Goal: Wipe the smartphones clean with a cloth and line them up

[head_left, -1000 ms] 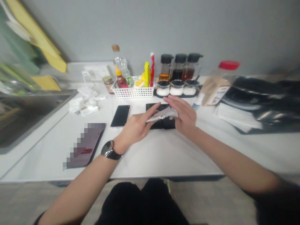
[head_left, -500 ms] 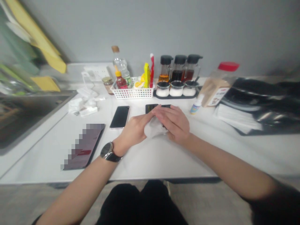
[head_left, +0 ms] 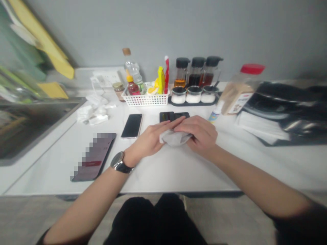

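Observation:
A thin whitish cloth (head_left: 175, 139) is bunched between my two hands above the counter. My left hand (head_left: 153, 137), with a watch on its wrist, grips the cloth's left side, its fingers stretched across the top. On the other side, my right hand (head_left: 203, 134) is closed round the cloth, fingers bent over it. Whether anything lies inside the cloth is hidden. Just behind the fingers lies a dark two-part flat object (head_left: 166, 117), partly covered by my hands. A small white-and-blue bottle (head_left: 214, 116) stands close beyond my right hand.
A smartphone (head_left: 132, 126) and a larger tablet-like device (head_left: 94, 160) lie to the left. Crumpled tissues (head_left: 95, 114) sit near the sink (head_left: 33, 132). Along the wall stand a white basket (head_left: 145, 100), condiment jars (head_left: 193, 95) and a red-lidded container (head_left: 237, 97). Black plastic (head_left: 278, 109) lies at right.
My right hand has moved slightly right and its fingers have bent more over the cloth. The cloth now spreads wider between my hands, and more of the dark flat object shows.

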`<state>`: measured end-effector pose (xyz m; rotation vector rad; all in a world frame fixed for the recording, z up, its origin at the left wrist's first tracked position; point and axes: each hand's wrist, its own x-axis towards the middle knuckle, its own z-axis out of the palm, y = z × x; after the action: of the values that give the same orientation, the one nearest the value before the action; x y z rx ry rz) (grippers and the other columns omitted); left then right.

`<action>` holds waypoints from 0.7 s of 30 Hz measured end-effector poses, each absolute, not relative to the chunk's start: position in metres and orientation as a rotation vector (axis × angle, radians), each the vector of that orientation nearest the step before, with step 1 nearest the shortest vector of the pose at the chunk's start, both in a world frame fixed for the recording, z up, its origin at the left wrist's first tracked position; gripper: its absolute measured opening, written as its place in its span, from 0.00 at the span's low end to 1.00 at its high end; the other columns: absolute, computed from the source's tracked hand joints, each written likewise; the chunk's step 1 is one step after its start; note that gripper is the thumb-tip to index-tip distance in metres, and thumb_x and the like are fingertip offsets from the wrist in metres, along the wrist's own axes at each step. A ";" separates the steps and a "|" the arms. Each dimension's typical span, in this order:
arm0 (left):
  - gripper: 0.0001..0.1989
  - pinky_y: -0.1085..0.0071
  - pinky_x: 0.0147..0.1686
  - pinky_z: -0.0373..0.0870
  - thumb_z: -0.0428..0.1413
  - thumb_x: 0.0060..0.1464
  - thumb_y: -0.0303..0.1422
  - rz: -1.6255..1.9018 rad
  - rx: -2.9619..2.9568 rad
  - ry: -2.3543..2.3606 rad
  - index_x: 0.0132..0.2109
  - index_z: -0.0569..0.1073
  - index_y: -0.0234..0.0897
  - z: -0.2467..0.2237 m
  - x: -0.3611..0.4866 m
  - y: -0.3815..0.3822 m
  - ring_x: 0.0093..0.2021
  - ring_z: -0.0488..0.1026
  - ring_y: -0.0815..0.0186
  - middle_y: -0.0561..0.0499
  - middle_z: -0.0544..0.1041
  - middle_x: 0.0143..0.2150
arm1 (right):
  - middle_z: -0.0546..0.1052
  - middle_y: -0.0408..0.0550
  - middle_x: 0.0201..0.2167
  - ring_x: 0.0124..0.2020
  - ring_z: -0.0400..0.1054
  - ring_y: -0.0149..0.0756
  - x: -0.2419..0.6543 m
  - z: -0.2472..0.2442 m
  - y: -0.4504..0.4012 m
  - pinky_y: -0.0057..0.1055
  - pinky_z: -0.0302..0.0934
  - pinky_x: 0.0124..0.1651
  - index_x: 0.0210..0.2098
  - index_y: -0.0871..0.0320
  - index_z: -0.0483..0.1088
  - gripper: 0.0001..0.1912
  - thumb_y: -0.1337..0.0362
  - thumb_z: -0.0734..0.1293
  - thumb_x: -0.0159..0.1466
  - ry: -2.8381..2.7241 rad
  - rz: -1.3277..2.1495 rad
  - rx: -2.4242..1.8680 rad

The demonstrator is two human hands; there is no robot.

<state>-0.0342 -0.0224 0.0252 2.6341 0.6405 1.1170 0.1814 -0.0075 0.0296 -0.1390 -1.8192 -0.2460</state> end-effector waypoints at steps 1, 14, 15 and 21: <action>0.33 0.59 0.62 0.79 0.53 0.71 0.30 1.089 2.589 0.619 0.79 0.59 0.46 0.027 -0.034 -0.023 0.65 0.79 0.56 0.42 0.75 0.72 | 0.84 0.45 0.36 0.37 0.80 0.36 0.182 0.032 -0.010 0.34 0.76 0.38 0.50 0.53 0.77 0.09 0.66 0.65 0.76 -1.799 -0.242 -0.150; 0.35 0.74 0.17 0.59 0.44 0.71 0.60 0.444 1.088 0.507 0.43 0.80 0.34 0.031 -0.014 -0.023 0.18 0.61 0.74 0.49 0.74 0.30 | 0.70 0.38 0.27 0.28 0.65 0.32 0.177 0.017 0.004 0.28 0.64 0.31 0.36 0.53 0.71 0.21 0.44 0.64 0.76 -1.418 0.236 -0.663; 0.34 0.75 0.13 0.51 0.43 0.72 0.59 0.410 1.005 0.522 0.44 0.79 0.33 0.029 -0.013 -0.021 0.15 0.55 0.76 0.51 0.72 0.28 | 0.70 0.38 0.26 0.28 0.65 0.32 0.177 0.015 0.008 0.28 0.63 0.30 0.35 0.53 0.70 0.22 0.43 0.63 0.76 -1.414 0.234 -0.687; 0.31 0.79 0.09 0.47 0.48 0.70 0.60 0.420 0.900 0.608 0.40 0.75 0.35 0.024 -0.014 -0.017 0.12 0.57 0.78 0.49 0.78 0.27 | 0.57 0.36 0.20 0.23 0.53 0.29 0.182 0.007 0.027 0.28 0.49 0.24 0.23 0.53 0.57 0.33 0.36 0.62 0.73 -1.308 0.319 -0.876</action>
<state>-0.0145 -0.0173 0.0237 0.8995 0.6084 0.4199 0.1820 0.0273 0.0074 -0.8764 -1.3076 0.3190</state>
